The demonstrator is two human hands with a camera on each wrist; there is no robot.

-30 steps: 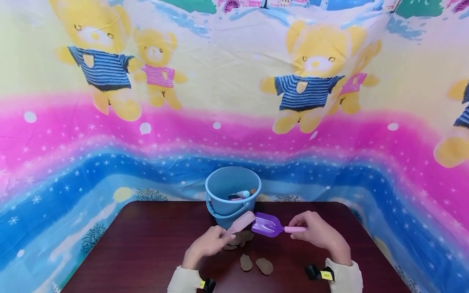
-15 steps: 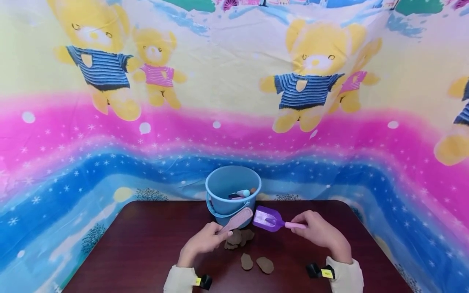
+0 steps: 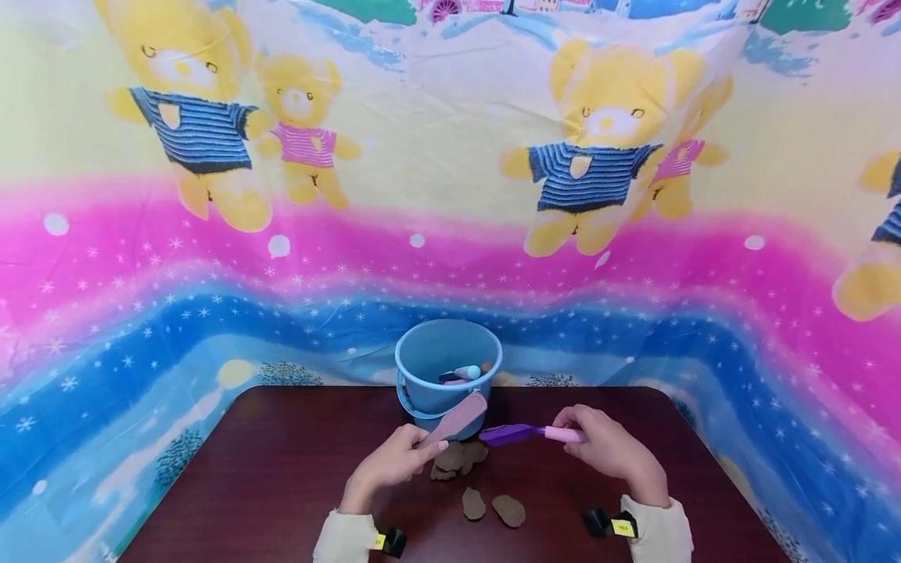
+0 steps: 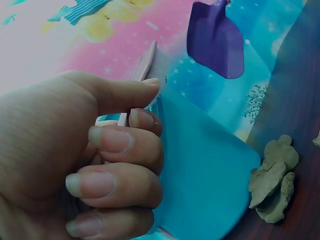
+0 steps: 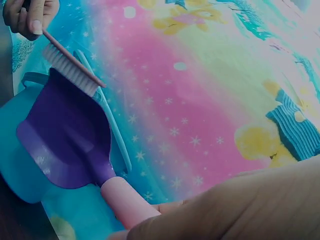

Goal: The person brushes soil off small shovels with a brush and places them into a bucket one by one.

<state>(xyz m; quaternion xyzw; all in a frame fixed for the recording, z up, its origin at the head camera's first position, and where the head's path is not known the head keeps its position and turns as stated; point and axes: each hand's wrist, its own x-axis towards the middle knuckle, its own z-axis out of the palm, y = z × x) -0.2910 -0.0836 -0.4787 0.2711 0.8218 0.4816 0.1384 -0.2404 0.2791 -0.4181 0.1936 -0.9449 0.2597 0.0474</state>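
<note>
My left hand (image 3: pixel 390 463) holds a pink brush (image 3: pixel 461 414) by its handle; the white bristles (image 5: pixel 70 70) show in the right wrist view. My right hand (image 3: pixel 611 452) grips the pink handle (image 3: pixel 563 435) of a toy shovel with a purple blade (image 3: pixel 508 435). That blade looks nearly edge-on in the head view, held just right of the brush, in front of the bucket. In the left wrist view the fingers (image 4: pixel 115 142) curl toward the palm, with the thumb along the brush. Brown clay-like lumps (image 4: pixel 275 175) lie on the table below the brush.
A light blue bucket (image 3: pixel 450 340) with its handle hanging down stands at the table's back edge, holding several small items. Two flat brown pieces, one on the left (image 3: pixel 474 504) and one on the right (image 3: pixel 508 511), lie nearer the front of the dark red table (image 3: pixel 281 469). A bear-print cloth hangs behind.
The shovel has tilted from showing its blade face to nearly edge-on. The brush has risen slightly and the left hand has shifted a little left. The brown pieces have stayed in place.
</note>
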